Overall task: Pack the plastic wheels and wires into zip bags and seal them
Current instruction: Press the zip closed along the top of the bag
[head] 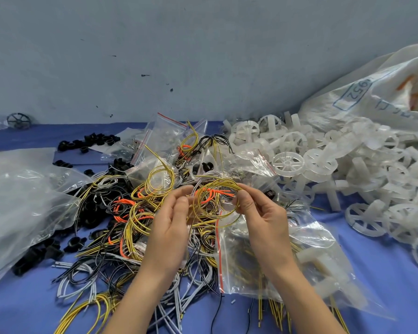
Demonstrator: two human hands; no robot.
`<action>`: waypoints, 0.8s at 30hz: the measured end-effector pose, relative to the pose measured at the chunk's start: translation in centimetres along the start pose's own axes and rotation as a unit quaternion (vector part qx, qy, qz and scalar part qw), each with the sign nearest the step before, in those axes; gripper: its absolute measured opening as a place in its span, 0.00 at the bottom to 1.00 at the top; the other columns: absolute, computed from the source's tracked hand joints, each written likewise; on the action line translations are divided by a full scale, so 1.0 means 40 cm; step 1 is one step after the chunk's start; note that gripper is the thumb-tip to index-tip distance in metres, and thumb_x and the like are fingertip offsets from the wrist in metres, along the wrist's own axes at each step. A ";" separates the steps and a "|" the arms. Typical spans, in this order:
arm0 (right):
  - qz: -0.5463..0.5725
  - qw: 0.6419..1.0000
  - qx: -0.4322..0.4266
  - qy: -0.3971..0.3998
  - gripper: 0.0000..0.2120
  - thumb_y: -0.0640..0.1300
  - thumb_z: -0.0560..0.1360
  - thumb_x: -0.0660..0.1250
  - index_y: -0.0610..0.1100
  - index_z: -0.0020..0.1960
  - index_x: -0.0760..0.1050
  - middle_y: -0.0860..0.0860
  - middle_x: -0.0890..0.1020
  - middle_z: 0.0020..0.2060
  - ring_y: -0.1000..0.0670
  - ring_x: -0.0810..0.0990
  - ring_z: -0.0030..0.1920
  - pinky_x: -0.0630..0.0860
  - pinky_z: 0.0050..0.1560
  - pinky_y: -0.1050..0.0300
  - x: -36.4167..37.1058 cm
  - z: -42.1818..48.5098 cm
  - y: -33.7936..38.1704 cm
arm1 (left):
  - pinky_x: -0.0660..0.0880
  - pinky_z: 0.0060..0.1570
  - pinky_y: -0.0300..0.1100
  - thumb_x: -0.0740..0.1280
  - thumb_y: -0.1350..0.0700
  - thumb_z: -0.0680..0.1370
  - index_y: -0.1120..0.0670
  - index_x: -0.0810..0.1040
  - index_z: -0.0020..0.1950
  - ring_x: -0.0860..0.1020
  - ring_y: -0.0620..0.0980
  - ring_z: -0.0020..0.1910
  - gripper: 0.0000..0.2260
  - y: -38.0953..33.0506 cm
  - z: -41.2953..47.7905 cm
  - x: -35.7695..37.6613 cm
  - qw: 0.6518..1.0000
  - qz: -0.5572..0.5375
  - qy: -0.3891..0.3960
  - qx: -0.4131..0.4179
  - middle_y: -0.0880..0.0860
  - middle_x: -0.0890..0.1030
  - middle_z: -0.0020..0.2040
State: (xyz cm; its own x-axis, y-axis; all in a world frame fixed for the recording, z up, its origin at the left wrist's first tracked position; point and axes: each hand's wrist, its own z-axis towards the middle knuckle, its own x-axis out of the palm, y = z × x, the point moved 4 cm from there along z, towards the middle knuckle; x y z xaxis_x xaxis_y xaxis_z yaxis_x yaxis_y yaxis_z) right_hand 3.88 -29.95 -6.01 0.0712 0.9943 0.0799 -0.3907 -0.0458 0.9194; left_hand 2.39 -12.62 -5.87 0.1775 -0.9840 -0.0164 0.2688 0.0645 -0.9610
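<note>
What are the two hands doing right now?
Left hand: pinching the coiled yellow wire.
Right hand: pinching the same coil's other side.

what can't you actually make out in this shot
All in the head view:
How many strands are in the wire coil: the left hand and right hand pinching it cover parts.
Whether the zip bag under the right forearm is sealed: the strip is too fine, and creased plastic blurs the contents.
The white sack: cut off by the right edge, its print partly folded away.
The large clear bag: glare hides most contents.

"952" boxed in blue, white sack (pixel 362 92)
</note>
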 end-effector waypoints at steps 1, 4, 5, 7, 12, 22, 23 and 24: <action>-0.011 1.000 -0.004 0.002 0.09 0.51 0.80 0.66 0.57 0.57 0.83 0.57 0.86 0.48 0.58 0.83 0.49 0.76 0.49 0.67 0.002 -0.003 0.003 | 0.74 0.55 0.39 0.57 0.48 0.83 0.43 0.75 0.62 0.79 0.43 0.57 0.11 -0.010 -0.002 -0.008 0.999 0.028 -0.021 0.036 0.43 0.81 0.57; -0.047 0.999 -0.013 0.013 0.08 0.53 0.80 0.66 0.62 0.55 0.82 0.60 0.86 0.47 0.60 0.82 0.46 0.73 0.46 0.72 0.009 -0.010 0.010 | 0.72 0.52 0.28 0.58 0.43 0.81 0.39 0.71 0.66 0.75 0.42 0.62 0.13 -0.035 -0.008 -0.024 0.977 0.148 -0.081 0.132 0.38 0.75 0.62; -0.059 0.998 -0.013 0.016 0.08 0.53 0.79 0.66 0.62 0.55 0.82 0.61 0.85 0.47 0.61 0.82 0.46 0.72 0.45 0.72 0.009 -0.012 0.010 | 0.71 0.52 0.28 0.58 0.43 0.82 0.39 0.71 0.67 0.74 0.43 0.63 0.14 -0.041 -0.010 -0.028 0.966 0.183 -0.095 0.154 0.39 0.73 0.63; -0.077 0.996 -0.016 0.028 0.09 0.54 0.79 0.65 0.59 0.57 0.81 0.61 0.85 0.49 0.60 0.82 0.51 0.73 0.48 0.71 0.013 -0.014 0.010 | 0.68 0.56 0.27 0.58 0.45 0.82 0.42 0.72 0.67 0.72 0.43 0.66 0.14 -0.049 -0.013 -0.032 0.947 0.233 -0.112 0.192 0.42 0.73 0.65; -0.079 0.995 -0.025 0.055 0.10 0.51 0.80 0.66 0.56 0.60 0.81 0.60 0.84 0.53 0.57 0.82 0.56 0.76 0.54 0.64 0.027 -0.016 0.010 | 0.76 0.52 0.45 0.60 0.46 0.82 0.46 0.79 0.58 0.78 0.43 0.52 0.10 -0.043 -0.018 -0.032 0.930 0.290 -0.110 0.198 0.41 0.80 0.51; 0.020 1.000 0.007 0.015 0.09 0.50 0.78 0.68 0.59 0.55 0.83 0.54 0.87 0.46 0.56 0.84 0.50 0.77 0.49 0.66 0.026 -0.014 0.008 | 0.80 0.47 0.51 0.56 0.45 0.83 0.46 0.71 0.52 0.84 0.48 0.45 0.08 -0.003 -0.008 -0.017 0.997 0.052 -0.051 0.013 0.47 0.85 0.48; 0.037 0.999 0.016 0.004 0.09 0.49 0.78 0.68 0.58 0.55 0.84 0.53 0.87 0.46 0.56 0.84 0.49 0.77 0.48 0.67 0.023 -0.012 0.007 | 0.80 0.47 0.50 0.56 0.47 0.83 0.49 0.72 0.53 0.84 0.48 0.47 0.09 -0.003 -0.009 -0.006 0.999 0.021 -0.029 -0.005 0.49 0.86 0.47; 0.052 0.998 0.025 -0.007 0.09 0.49 0.78 0.68 0.57 0.55 0.84 0.52 0.87 0.47 0.55 0.85 0.50 0.78 0.48 0.67 0.020 -0.010 0.005 | 0.81 0.45 0.47 0.56 0.49 0.84 0.52 0.72 0.53 0.84 0.49 0.49 0.09 -0.005 -0.010 0.004 1.000 -0.004 -0.008 -0.019 0.51 0.86 0.47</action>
State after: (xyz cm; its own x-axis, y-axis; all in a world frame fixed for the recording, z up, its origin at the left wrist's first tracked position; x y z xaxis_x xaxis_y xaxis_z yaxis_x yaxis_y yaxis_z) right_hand 3.49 -29.13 -5.91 0.0462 0.9824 0.1811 -0.3496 -0.1540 0.9242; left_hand 1.99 -12.88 -5.80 0.1906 -0.9817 -0.0050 0.2332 0.0503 -0.9711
